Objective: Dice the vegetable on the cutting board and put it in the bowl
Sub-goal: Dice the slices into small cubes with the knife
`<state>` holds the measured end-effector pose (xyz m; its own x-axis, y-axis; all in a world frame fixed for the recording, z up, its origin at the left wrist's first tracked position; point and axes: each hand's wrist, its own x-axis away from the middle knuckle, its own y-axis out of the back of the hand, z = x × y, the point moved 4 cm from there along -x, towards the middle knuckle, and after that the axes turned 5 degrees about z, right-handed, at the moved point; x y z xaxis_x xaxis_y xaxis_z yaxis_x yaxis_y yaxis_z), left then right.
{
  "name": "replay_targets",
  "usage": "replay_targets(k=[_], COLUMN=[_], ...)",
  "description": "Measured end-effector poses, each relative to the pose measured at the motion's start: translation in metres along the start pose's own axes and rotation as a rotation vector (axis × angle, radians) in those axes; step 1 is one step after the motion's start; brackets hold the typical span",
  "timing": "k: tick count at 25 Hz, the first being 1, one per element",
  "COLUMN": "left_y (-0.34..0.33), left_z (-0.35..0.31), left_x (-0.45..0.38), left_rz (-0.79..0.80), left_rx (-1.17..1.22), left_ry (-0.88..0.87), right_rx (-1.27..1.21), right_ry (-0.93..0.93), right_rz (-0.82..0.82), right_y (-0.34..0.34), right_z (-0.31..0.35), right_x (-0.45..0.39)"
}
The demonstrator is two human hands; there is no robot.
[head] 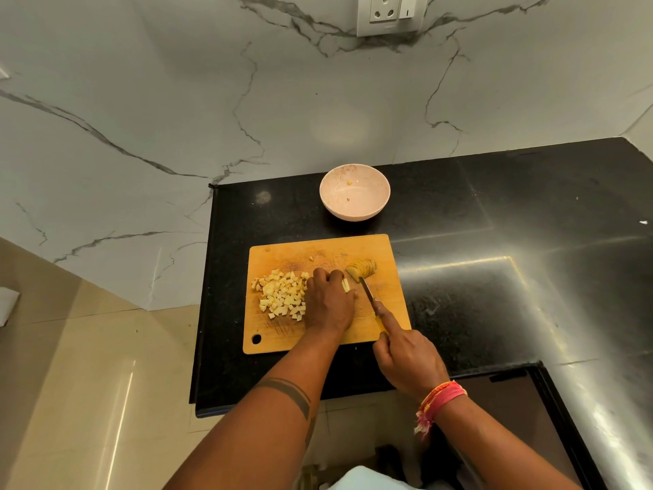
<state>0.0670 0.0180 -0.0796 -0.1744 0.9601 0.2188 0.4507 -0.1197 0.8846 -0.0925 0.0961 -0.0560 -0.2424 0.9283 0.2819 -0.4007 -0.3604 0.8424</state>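
down on the black counter, from the head view: wooden cutting board near the front edge, pink bowl just beyond it, almost bare inside. left hand curled over pale strips mid-board, fingertips pinning them. right hand wrapped round the yellow handle of a knife, forefinger along the spine, tip by the strips. heap of diced cubes left of the hand; sliced vegetable half at the board's far right.

Black countertop — cutting board, bowl
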Motion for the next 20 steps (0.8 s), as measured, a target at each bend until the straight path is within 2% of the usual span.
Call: replay_targets(k=[6,15,20], left_y=[0.006,0.01,0.011], left_z=[0.016,0.026,0.026], left_x=[-0.005,-0.005,-0.007], left_rz=[0.072,0.059,0.067], left_rx=[0.044,0.082,0.093], left_ry=[-0.18,-0.092,-0.1], right_rx=[0.039,0.05,0.021], right_ry=[0.003,0.0,0.002], right_rz=[0.058,0.128,0.083], right_y=[-0.009,-0.029,-0.026], right_z=[0.01,0.025,0.02], right_x=[-0.004,-0.01,-0.013])
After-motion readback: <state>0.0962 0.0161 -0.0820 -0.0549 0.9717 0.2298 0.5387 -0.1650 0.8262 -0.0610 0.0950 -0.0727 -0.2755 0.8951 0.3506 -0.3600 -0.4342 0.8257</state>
